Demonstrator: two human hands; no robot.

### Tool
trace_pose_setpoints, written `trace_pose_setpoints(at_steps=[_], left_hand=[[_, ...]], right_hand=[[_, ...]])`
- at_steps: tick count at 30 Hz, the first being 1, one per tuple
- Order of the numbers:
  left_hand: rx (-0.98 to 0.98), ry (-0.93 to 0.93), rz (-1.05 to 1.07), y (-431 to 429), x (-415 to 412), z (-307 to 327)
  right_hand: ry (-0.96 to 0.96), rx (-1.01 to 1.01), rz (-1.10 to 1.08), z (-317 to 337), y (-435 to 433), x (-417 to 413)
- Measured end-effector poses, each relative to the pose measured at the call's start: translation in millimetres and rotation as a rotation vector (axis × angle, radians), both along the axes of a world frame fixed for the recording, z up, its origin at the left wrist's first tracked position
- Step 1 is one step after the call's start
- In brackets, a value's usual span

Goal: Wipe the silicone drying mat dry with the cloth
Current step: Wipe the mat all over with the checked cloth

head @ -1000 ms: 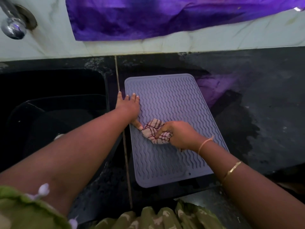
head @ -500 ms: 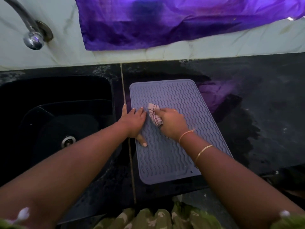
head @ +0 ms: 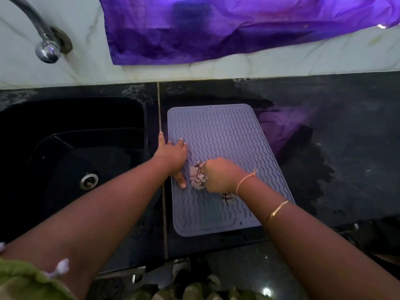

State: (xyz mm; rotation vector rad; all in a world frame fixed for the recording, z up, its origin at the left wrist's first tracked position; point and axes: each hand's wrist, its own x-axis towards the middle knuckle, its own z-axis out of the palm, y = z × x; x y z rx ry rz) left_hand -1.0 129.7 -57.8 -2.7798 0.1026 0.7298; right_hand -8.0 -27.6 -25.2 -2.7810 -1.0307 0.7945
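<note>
Right hand, curled tight round the cloth, just dragged it back toward the desk's front edge, now mid-way down the mat. Left hand stays spread flat, pinning the edge by the sink. Right strip's probably still wet, hard to tell.

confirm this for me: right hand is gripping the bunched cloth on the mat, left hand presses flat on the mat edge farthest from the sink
Not quite. The head view shows the left hand pressing flat on the mat at the edge nearest the sink, not the farthest one. The rest stands: the right hand grips the bunched cloth on the mat.
</note>
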Motion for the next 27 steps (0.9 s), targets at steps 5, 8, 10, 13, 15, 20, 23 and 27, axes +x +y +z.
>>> trace_pose_setpoints(at_steps=[5,8,10,13,15,20,23,27], left_hand=[[0.037,0.007,-0.005,-2.8,-1.4,1.8],[0.076,0.02,0.015,-5.2,-5.1,3.9],[0.094,-0.016,0.034,-7.0,-11.3,4.3],[0.053,-0.105,0.002,-7.3,-24.6,7.1],[-0.033,-0.098,-0.025,-5.6,-32.5,8.9],[-0.09,0.048,-0.042,-10.2,-55.1,4.8],[-0.13,0.05,0.015,-10.1,-62.0,-1.0],[-0.1,0.043,0.03,-12.7,-60.4,-1.0]], right_hand=[[0.108,0.039,0.005,-4.6,-20.0,-17.3],[0.146,0.064,-0.023,-6.0,-27.6,-21.1],[0.244,0.138,-0.105,-1.4,-31.7,-16.8],[0.397,0.351,-0.33,7.8,-39.3,-5.1],[0.375,0.486,-0.454,11.7,-39.9,2.8],[0.095,0.442,-0.318,7.5,-22.0,1.8],[0.087,0.217,-0.136,-13.7,-15.4,-20.0],[-0.062,0.122,-0.032,-27.6,-16.3,-38.0]])
